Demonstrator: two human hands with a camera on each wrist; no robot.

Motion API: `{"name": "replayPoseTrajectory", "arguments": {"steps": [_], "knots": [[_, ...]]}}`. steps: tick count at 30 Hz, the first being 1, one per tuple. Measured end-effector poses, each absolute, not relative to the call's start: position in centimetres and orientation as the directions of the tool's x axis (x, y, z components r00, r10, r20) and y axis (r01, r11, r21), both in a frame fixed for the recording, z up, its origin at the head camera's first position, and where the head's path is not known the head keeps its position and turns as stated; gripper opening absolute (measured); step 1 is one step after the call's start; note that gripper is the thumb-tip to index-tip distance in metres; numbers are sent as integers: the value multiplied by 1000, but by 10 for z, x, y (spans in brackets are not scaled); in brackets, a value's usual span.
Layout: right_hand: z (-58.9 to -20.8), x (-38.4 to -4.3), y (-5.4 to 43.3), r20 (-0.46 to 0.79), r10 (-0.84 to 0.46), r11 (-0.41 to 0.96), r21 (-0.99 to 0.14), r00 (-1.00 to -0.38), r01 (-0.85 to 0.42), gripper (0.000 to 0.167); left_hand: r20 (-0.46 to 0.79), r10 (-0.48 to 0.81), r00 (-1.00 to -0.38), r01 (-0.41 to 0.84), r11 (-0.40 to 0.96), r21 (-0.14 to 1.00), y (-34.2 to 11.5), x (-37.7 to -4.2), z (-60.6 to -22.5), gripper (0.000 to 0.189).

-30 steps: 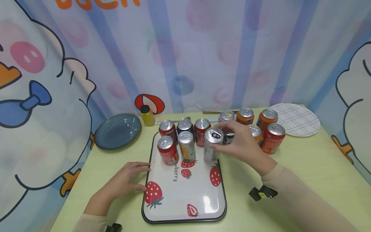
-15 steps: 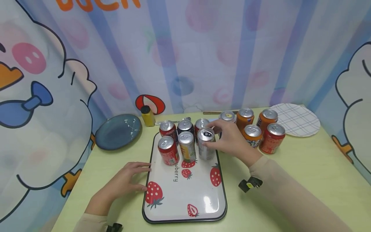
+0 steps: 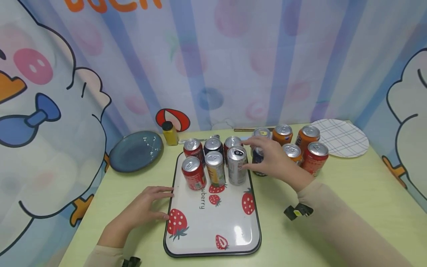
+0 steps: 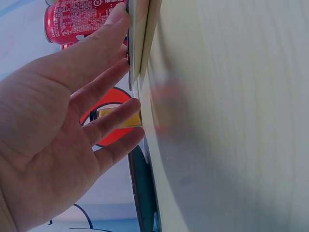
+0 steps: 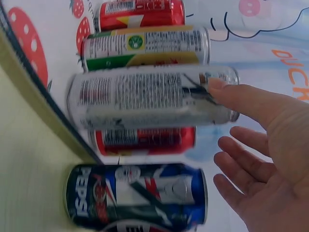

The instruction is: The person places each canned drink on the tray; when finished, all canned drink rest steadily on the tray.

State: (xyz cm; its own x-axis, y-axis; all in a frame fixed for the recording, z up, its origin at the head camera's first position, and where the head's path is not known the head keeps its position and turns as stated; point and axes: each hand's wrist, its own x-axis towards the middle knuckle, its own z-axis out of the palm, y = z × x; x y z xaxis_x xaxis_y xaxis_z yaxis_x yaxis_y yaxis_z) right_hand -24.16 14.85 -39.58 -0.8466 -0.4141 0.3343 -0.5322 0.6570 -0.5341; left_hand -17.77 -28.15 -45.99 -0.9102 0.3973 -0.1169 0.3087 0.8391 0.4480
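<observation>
A silver can (image 3: 237, 170) stands upright on the white strawberry tray (image 3: 207, 226), close to its right edge. My right hand (image 3: 275, 159) is beside it with fingers spread; in the right wrist view the thumb (image 5: 219, 86) lies against the can's top end while the other fingers are off it. More cans stand at the tray's far end, including a red can (image 3: 193, 176) and a yellow-and-silver can (image 3: 215, 172) in the front row. At the tray's left edge, my left hand (image 3: 143, 207) rests with relaxed, extended fingers and holds nothing.
Right of the tray stand a blue Pepsi can (image 5: 140, 195), orange cans (image 3: 307, 139) and a red can (image 3: 313, 159). A checked plate (image 3: 343, 139) lies behind them. Back left are a dark plate (image 3: 133, 154) and a yellow bottle (image 3: 170, 134). Chopsticks (image 3: 243, 129) lie at the back.
The silver can has moved left and stands in the front row on the tray. My right hand has loosened its grip and drawn slightly right. The left hand has stayed put.
</observation>
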Motion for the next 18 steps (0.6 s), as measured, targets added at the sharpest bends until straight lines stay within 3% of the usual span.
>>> {"name": "replayPoseTrajectory", "arguments": {"steps": [10,18], "knots": [[-397,-246,190,258,-359,750,-493,-897,-442,68,-120,397,-910,304,835,459,-281,-177,-459,65],[-403,-258,203,252,-355,784,-444,-900,-434,68,-117,395,-911,302,834,462,-281,-177,-458,65]]}}
